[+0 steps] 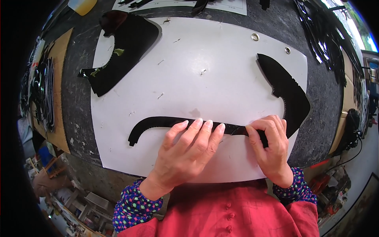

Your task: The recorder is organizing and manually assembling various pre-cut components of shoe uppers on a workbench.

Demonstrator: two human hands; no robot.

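A long, curved black strip (pixel 156 122) with a finely notched inner edge lies across the white sheet (pixel 205 93). The fingers of my left hand (pixel 188 152) are stretched out side by side, their tips resting on the strip's middle. My right hand (pixel 272 148) pinches between thumb and fingers where the strip meets a wider curved black piece (pixel 294 102); the fingers partly cover that join. At the upper left lies another broad curved black piece (pixel 130 49), with a small green scrap (pixel 119 51) and a dark reddish-brown lump (pixel 112 21) on it.
The white sheet, with two metal eyelets (pixel 255 37) at its upper right, lies on a dark, worn table (pixel 81 98). Bundles of black strips (pixel 321 35) lie at right and left near cardboard (pixel 59 94). A yellowish container (pixel 83 6) stands at the far edge.
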